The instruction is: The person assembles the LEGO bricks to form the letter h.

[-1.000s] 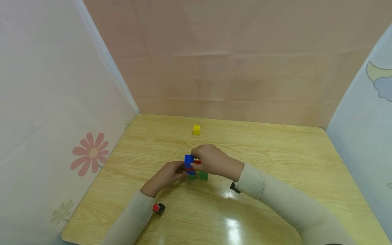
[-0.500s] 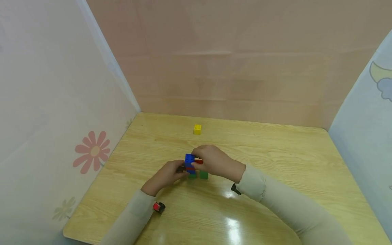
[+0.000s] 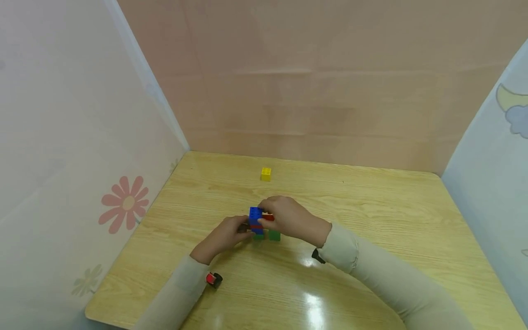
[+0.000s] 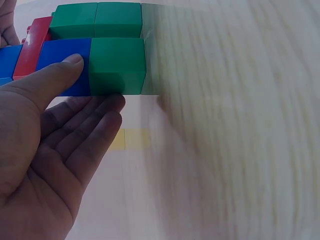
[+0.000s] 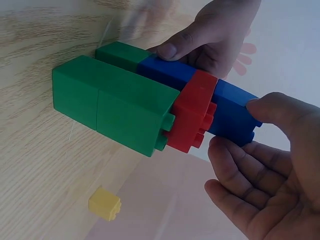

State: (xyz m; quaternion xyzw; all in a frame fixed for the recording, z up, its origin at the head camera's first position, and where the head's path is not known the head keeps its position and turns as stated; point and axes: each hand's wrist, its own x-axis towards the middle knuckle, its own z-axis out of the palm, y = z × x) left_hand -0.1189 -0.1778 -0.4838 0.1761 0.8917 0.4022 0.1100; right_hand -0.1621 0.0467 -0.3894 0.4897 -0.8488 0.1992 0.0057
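A small building-block structure stands on the table between both hands. One column has a green block point(image 5: 120, 56) at the bottom with a blue block point(image 5: 172, 71) on it; the column beside it is two stacked green blocks point(image 5: 117, 107). A red block point(image 5: 192, 110) spans the tops of both columns. On its left end in the head view sits the upper blue block point(image 3: 255, 213). My left hand point(image 3: 222, 234) holds the lower blue block, thumb on its near side. My right hand point(image 3: 290, 220) pinches the upper blue block between thumb and fingers.
A yellow block point(image 3: 266, 174) stands alone farther back on the wooden table point(image 3: 371, 206). Cloth walls rise at the back, left and right of the table. A black-and-red device point(image 3: 214, 279) sits at the left wrist, and a black one point(image 3: 317, 255) shows at the right.
The head view has shifted very slightly. Both hands keep their hold on the blocks, and the structure looks the same.
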